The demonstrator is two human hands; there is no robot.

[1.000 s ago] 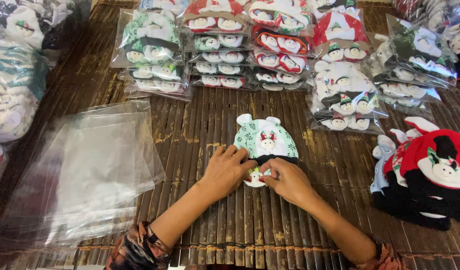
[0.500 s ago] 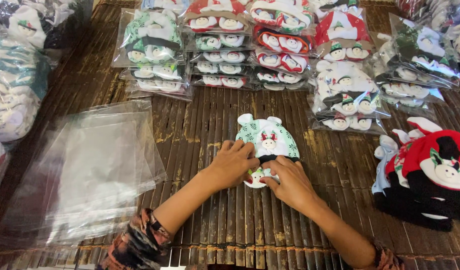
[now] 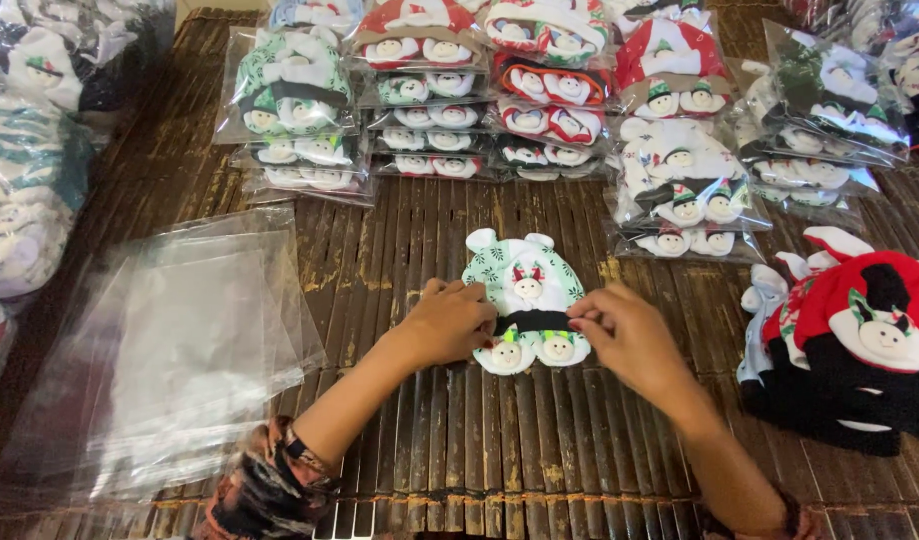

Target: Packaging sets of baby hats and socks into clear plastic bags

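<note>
Left hand (image 3: 447, 325): fingers pinched on the left edge of the green mitten set (image 3: 525, 300).
Right hand (image 3: 629, 338): grip closed on its right edge.
Mitten set: flat on the desk (image 3: 429, 440), not bagged.
Clear bags (image 3: 179, 350): left of the set, unused.
Packed sets (image 3: 439, 90): beyond it, done.
Loose pile (image 3: 859, 340): right of it, waiting.

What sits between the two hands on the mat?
In the head view, a green patterned fabric ornament with small snowman faces lies between the left hand and right hand; both touch it.
</note>
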